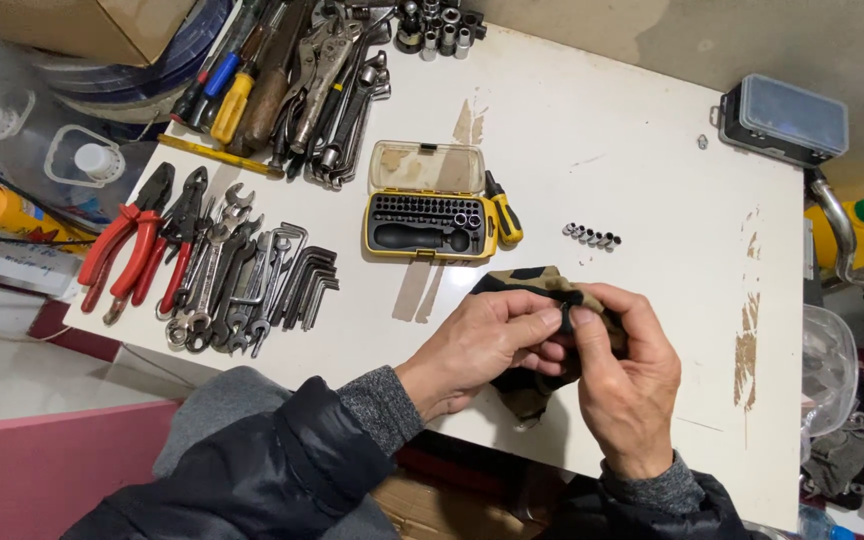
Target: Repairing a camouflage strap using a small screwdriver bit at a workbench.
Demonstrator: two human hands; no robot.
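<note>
My left hand [487,345] and my right hand [627,375] meet over the near part of the white table [612,130], both gripping a tan and black camouflage cloth [530,282] bunched between them. My thumbs and forefingers pinch together at the top of the cloth; whether a small part sits inside the pinch is hidden. Just beyond my hands lies a short row of small metal sockets [592,236]. An open yellow bit-driver case [430,222] sits to the far left of them, with a small yellow-handled driver [503,212] beside it.
Red-handled pliers [132,245], wrenches [222,275] and hex keys [307,285] lie in rows at the left. Screwdrivers and larger wrenches [292,80] lie at the back left, sockets [437,30] at the back. A dark plastic organiser box [787,118] overhangs the far right corner.
</note>
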